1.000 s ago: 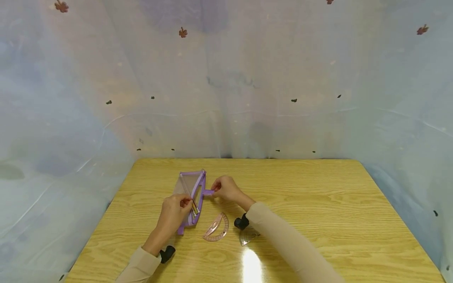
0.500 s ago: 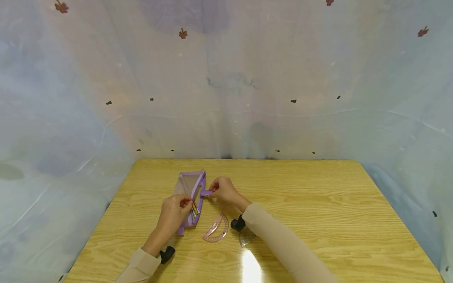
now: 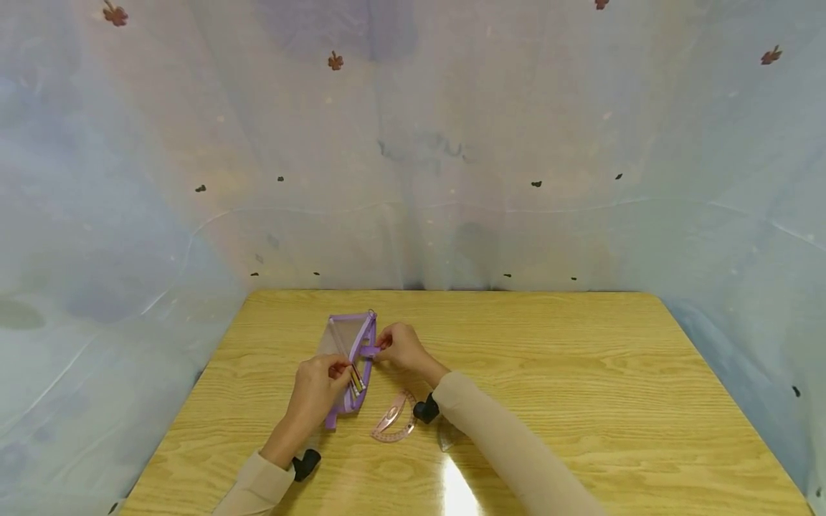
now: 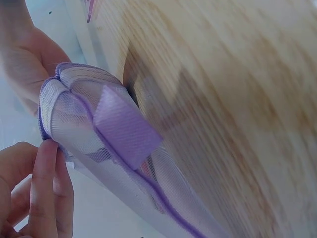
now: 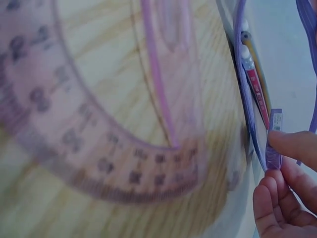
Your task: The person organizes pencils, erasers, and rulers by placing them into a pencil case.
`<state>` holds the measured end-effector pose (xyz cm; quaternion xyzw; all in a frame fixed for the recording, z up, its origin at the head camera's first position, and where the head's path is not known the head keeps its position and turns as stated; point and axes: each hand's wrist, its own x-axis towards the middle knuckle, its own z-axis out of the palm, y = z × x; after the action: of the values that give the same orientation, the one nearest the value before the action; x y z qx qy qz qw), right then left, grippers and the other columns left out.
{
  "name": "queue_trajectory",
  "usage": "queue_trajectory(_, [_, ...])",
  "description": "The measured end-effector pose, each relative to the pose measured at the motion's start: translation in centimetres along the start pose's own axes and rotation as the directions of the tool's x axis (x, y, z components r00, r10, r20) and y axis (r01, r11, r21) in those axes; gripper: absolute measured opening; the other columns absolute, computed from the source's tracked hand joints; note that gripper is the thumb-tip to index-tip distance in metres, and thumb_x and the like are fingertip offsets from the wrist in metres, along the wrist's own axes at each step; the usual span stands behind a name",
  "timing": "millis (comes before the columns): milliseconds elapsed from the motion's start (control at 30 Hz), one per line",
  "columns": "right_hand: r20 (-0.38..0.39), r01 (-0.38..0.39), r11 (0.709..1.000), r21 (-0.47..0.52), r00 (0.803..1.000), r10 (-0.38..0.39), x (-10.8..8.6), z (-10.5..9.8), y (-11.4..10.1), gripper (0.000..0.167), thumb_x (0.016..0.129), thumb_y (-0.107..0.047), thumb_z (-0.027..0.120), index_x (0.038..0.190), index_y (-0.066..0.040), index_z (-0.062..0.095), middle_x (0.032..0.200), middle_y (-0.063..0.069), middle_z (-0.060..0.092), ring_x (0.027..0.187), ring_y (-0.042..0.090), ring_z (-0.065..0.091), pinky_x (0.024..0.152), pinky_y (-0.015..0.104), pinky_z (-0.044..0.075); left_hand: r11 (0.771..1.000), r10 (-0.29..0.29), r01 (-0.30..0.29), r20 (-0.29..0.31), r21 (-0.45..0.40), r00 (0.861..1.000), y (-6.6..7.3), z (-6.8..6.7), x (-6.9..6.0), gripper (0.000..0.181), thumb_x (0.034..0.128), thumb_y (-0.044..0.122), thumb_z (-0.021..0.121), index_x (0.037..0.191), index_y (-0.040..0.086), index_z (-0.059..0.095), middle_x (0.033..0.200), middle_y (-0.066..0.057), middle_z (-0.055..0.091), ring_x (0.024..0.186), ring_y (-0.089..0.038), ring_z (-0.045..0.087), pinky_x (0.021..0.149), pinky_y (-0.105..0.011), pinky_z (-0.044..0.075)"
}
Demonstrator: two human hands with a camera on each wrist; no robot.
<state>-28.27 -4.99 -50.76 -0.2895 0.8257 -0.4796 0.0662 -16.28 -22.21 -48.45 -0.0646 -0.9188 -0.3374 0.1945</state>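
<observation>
A translucent mesh pencil case (image 3: 342,333) with purple trim lies at the left of the table, its mouth spread apart. My left hand (image 3: 318,380) pinches the edge of that mouth; the left wrist view shows its fingers (image 4: 44,183) on the rim. Between the thumb and fingers of my right hand (image 3: 405,347) is a small flat purple block with a barcode label (image 5: 275,124), held at the case's opening. Inside the case lie a red pencil (image 5: 257,87) and a yellow pencil (image 5: 257,62) with white ends.
A pink protractor (image 3: 390,423) lies in front of the case, large in the right wrist view. A clear protractor (image 3: 447,436) sits partly hidden under the right forearm. The wooden table (image 3: 581,373) ends at a cloth backdrop (image 3: 484,236).
My right hand has moved left, bringing the purple block from beside the pencil case to its opening. The left hand has stayed in place on the rim.
</observation>
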Motion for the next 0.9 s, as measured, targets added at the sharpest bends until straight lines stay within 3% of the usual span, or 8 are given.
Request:
queue_trajectory(133, [-0.015,0.043,0.999,-0.016,0.999,-0.043,0.2,0.3,0.4,0.014,0.073,0.005,0.084,0.078,0.002,0.071,0.067,0.0,0.062,0.062,0.009,0.057,0.057,0.021,0.05,1.0,-0.007,0.007,0.008,0.001,1.0,0.0,-0.1,0.0,0.007,0.0877,-0.002,0.072,0.082,-0.001,0.074,0.072,-0.002,0.067,0.064,-0.012,0.063,0.055,-0.024,0.051])
queue_trajectory(367, [-0.023,-0.001,0.999,-0.046,1.0,0.0,0.5,0.8,-0.6,0.013,0.074,0.007,0.083,0.082,0.007,0.072,0.07,0.006,0.065,0.062,0.006,0.055,0.057,0.018,0.048,1.0,0.005,-0.005,0.009,0.014,1.0,-0.1,-0.2,-0.1,0.008,0.0872,0.001,0.073,0.082,-0.005,0.073,0.072,-0.003,0.067,0.064,-0.013,0.063,0.056,-0.024,0.052])
queue_trajectory(600, [-0.033,-0.035,0.998,-0.048,0.999,0.033,0.6,1.2,-0.9,0.014,0.074,0.006,0.084,0.083,0.006,0.073,0.069,0.003,0.064,0.061,0.003,0.052,0.056,0.015,0.045,1.0,0.007,-0.007,0.013,0.009,1.0,-0.1,-0.2,-0.1,0.006,0.0871,0.0,0.073,0.083,-0.004,0.074,0.073,-0.003,0.067,0.065,-0.013,0.063,0.055,-0.023,0.051])
queue_trajectory(900, [-0.057,-0.036,0.999,-0.034,0.998,0.034,0.7,1.5,-1.0,0.014,0.074,0.007,0.084,0.082,0.007,0.072,0.07,0.005,0.065,0.06,0.003,0.052,0.055,0.015,0.045,1.0,0.008,-0.009,0.016,0.019,1.0,-0.1,-0.1,0.0,0.006,0.0878,0.001,0.072,0.082,-0.003,0.074,0.072,-0.002,0.067,0.064,-0.012,0.062,0.054,-0.023,0.051])
